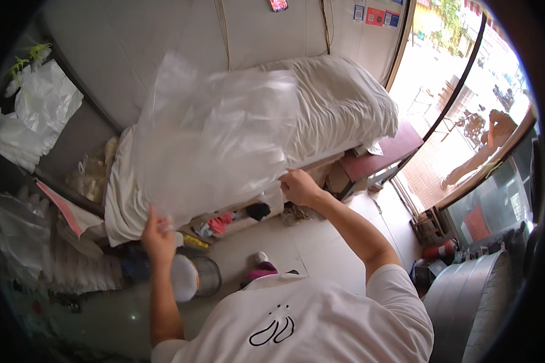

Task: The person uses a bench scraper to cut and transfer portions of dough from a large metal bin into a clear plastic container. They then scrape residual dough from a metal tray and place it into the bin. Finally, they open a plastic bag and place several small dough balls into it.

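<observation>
A large translucent plastic sheet or bag (218, 131), blurred by motion, billows in front of me. Its near right corner is pinched in the fingers of my right hand (299, 187). My left hand (159, 233) is at the near left corner, its fingers closed on the plastic. Behind and beneath the plastic lies a long padded surface covered with a wrinkled off-white cloth (340, 100), set against the wall. Part of that cloth is seen only through the plastic.
Clear plastic bags (50, 104) hang at left. A round stool (184, 277) stands near my left forearm. A dark red table (381, 149) is beside the doorway at right, with a fire extinguisher (439, 249) lower down. A person (486, 149) is outside.
</observation>
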A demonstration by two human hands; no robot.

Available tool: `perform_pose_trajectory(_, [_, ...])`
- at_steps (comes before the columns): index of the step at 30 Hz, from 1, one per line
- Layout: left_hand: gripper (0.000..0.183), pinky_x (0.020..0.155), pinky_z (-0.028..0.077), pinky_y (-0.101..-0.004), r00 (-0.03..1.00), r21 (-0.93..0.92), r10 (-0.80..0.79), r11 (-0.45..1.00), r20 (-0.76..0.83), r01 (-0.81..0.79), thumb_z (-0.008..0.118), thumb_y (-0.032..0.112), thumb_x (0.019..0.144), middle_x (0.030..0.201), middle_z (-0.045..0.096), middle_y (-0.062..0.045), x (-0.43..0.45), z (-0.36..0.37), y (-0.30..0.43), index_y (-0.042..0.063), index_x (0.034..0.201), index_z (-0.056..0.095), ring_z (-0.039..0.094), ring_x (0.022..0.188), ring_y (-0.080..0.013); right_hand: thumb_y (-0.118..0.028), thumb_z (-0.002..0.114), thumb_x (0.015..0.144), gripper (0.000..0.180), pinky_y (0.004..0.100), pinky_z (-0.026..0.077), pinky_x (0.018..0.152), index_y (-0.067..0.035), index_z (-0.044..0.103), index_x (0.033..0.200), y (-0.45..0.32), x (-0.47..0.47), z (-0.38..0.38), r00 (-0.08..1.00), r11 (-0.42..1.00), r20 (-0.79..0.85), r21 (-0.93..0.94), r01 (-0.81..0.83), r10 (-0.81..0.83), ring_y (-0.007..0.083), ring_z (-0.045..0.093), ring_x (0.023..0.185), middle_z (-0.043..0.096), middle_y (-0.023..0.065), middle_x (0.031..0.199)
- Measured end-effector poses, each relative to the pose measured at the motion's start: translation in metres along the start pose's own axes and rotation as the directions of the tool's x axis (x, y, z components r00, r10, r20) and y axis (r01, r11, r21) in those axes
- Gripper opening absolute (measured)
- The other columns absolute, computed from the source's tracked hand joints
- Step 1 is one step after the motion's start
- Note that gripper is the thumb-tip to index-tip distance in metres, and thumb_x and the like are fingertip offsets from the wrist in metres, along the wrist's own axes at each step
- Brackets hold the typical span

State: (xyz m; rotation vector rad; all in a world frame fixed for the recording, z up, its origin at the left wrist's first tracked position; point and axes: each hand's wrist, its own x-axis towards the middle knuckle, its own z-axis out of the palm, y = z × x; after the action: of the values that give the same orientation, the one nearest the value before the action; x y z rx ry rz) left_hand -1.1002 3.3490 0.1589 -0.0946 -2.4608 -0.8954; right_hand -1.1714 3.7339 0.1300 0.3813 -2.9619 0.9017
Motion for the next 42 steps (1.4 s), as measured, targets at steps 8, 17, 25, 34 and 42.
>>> perform_pose_trajectory(8, [0.062,0.068,0.044,-0.0245,0.917,-0.700,-0.279,0.714,-0.285,-0.001,0.049,0.008,0.092,0.078,0.055,-0.003,0.049,-0.041,-0.001,0.005,0.151,0.029,0.048,0.068,-0.0119,-0.016,0.059,0.095,0.023,0.0290,0.051,0.080,-0.004,0.069,0.112,-0.026,0.127,-0.039,0.928,0.590,-0.333,0.720,0.365,-0.167,0.0136,0.061,0.095,0.062,0.0060,0.115])
perform_pose_trajectory(17, [0.084,0.084,0.047,-0.0311,0.966,-0.478,0.200,0.841,-0.164,-0.256,0.051,0.005,0.088,0.064,0.059,-0.005,0.084,0.007,0.050,-0.006,0.151,-0.003,0.058,0.086,-0.0223,-0.046,0.057,0.094,0.036,0.0263,0.042,0.047,-0.011,0.054,0.086,0.094,0.050,0.083,0.486,-0.064,0.180,0.967,-0.245,0.855,0.0122,0.050,0.057,0.051,0.0000,0.072])
perform_pose_trajectory(25, [0.079,0.059,0.048,-0.0215,0.987,-0.485,0.068,0.864,-0.149,-0.133,0.055,0.000,0.088,0.118,0.056,-0.026,0.116,0.075,0.052,-0.005,0.151,0.008,0.055,0.059,-0.0094,-0.028,0.063,0.094,0.029,0.0303,0.051,0.071,-0.008,0.054,0.114,0.135,0.048,0.089,0.824,-0.392,0.391,0.891,-0.228,0.410,0.0130,0.062,0.087,0.059,-0.0009,0.093])
perform_pose_trajectory(34, [0.069,0.063,0.051,-0.0250,0.909,-0.357,-0.103,0.933,-0.404,-0.052,0.050,0.006,0.096,0.130,0.053,-0.018,0.133,0.127,0.078,0.003,0.154,0.014,0.052,0.072,-0.0116,-0.008,0.068,0.087,0.019,0.0287,0.051,0.074,-0.001,0.066,0.105,0.173,0.069,-0.074,0.923,0.231,0.306,0.905,-0.359,0.234,0.0139,0.065,0.086,0.069,0.0047,0.094])
perform_pose_trajectory(42, [0.071,0.083,0.050,-0.0309,0.809,-0.342,-0.233,0.939,-0.540,0.043,0.052,0.002,0.095,0.142,0.046,-0.017,0.147,0.137,0.107,0.008,0.154,0.014,0.056,0.082,-0.0167,-0.017,0.057,0.095,0.041,0.0392,0.044,0.103,-0.004,0.049,0.133,0.272,0.193,-0.270,0.897,0.018,-0.315,0.945,0.326,0.311,0.0256,0.056,0.116,0.056,0.0112,0.129])
